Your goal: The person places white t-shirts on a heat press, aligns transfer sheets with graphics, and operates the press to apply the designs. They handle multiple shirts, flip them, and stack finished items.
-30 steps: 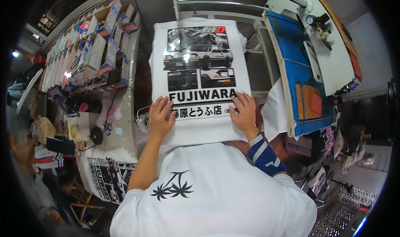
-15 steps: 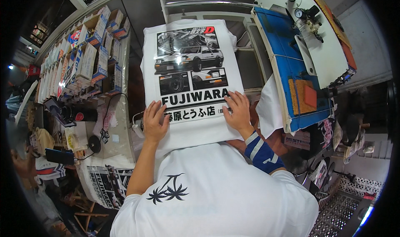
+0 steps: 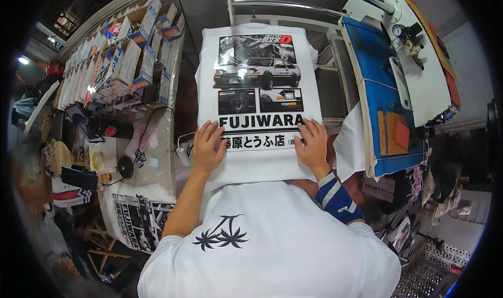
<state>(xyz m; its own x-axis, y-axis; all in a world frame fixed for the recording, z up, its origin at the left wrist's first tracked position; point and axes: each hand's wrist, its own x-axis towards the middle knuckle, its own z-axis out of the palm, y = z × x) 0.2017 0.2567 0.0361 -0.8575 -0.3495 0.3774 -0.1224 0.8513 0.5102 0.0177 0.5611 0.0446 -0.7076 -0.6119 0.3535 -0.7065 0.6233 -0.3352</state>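
Observation:
A white T-shirt [image 3: 262, 168] lies spread out in front of me. On it is a glossy transfer film [image 3: 258, 79] with a black, white and red car print and bold lettering. My left hand [image 3: 208, 149] rests on the lower left edge of the film, its fingers stretched out and slightly spread. At the lower right edge, my right hand [image 3: 313, 145] lies with fingers extended too, covering the end of the lettering. A blue and white band [image 3: 338, 196] wraps my right forearm. Neither hand grips anything; both press or rest on the surface.
To the right stands a blue-covered board [image 3: 385, 94] with orange pads [image 3: 401, 135], beside a white machine with a pressure gauge [image 3: 399, 31]. Cardboard boxes [image 3: 126, 62] line the left. A phone [image 3: 78, 178] and printed film sheets [image 3: 139, 222] are at lower left.
The whole scene has shifted to the right in the picture as my head turned a little. Both hands keep nearly the same places on the film.

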